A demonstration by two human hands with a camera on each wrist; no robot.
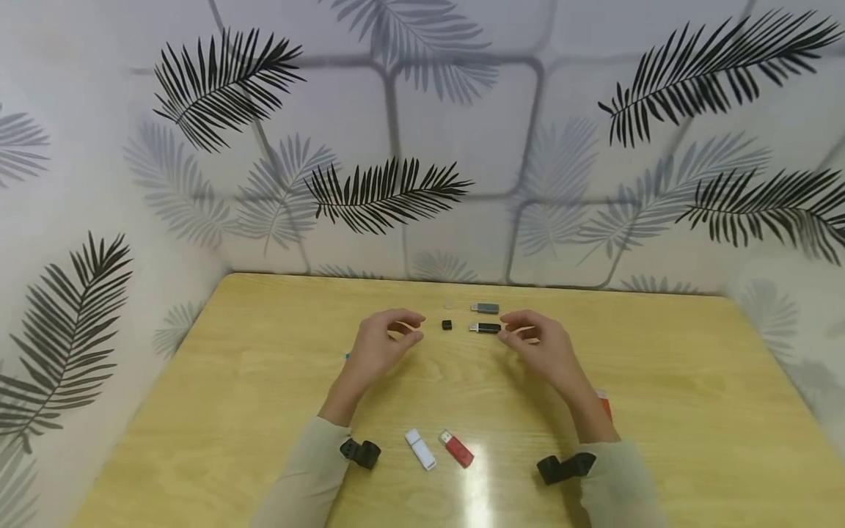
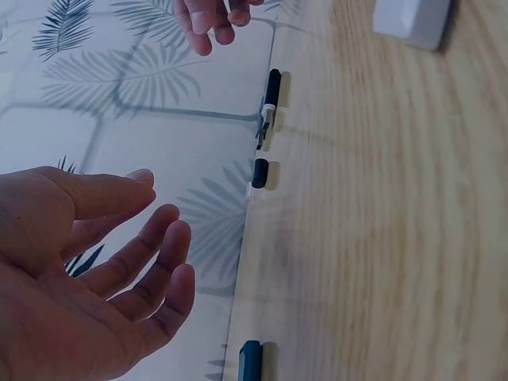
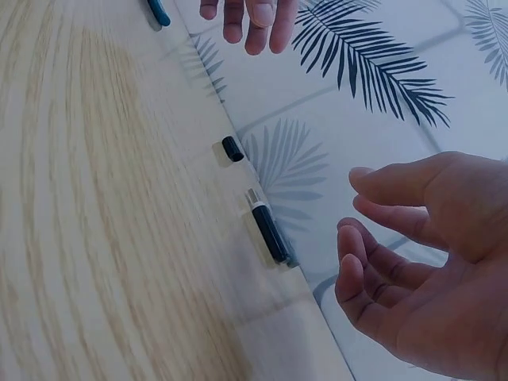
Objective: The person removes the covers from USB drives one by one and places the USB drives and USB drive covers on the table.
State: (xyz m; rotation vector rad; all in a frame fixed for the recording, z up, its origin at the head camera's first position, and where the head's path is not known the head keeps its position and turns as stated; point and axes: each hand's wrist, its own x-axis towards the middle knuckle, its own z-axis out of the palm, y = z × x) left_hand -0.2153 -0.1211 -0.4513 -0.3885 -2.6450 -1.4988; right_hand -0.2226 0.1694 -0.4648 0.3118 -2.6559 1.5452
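Note:
My left hand [image 1: 386, 341] hovers over the far part of the table, fingers loosely bent and nothing between them. Just to its right lies a small black cap [image 1: 447, 325]. My right hand [image 1: 541, 343] is also raised and holds nothing; in the head view its fingertips overlap the end of a black USB stick [image 1: 487, 328]. That stick lies uncapped, its metal plug [image 3: 252, 196] toward the black cap. Behind it is a grey USB stick [image 1: 486, 309], also with its plug bare, and a small clear cap [image 1: 447, 306] lies to the left.
Nearer me lie a white USB stick [image 1: 420, 449] and a red USB stick [image 1: 457, 449] side by side. A blue item [image 2: 250, 361] sits left of the caps, mostly hidden by my left hand in the head view. A red item [image 1: 604, 405] shows partly behind my right forearm. A patterned wall borders the wooden table [image 1: 693, 381].

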